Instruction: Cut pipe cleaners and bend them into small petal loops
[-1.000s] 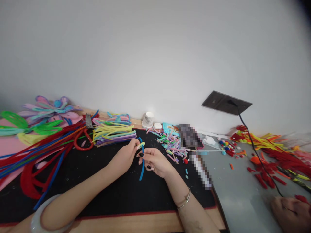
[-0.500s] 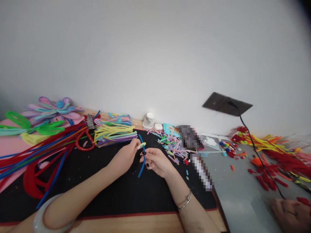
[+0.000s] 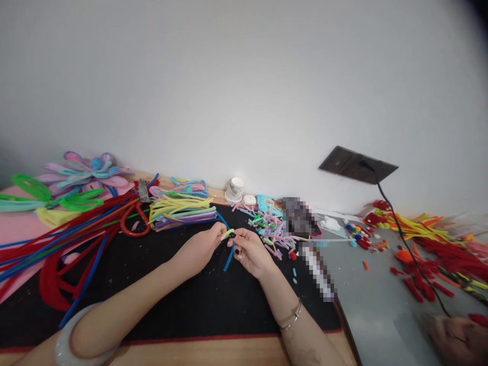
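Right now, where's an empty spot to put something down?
Bare: the black mat on the near side of the left hand and right hand, which hold a blue wire; the grey tabletop right of it. Crowded: red wires at left, cut bits at back.

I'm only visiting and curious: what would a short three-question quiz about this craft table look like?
1. Multiple choice: what colour is the fuzzy stem pinched between the left hand and the right hand? A red, B blue, C white.
2. True or false: both hands work above the black mat.
3. Fill in: the small white cup stands at the back of the table, close to the ____.
Key: 1 B; 2 true; 3 wall.
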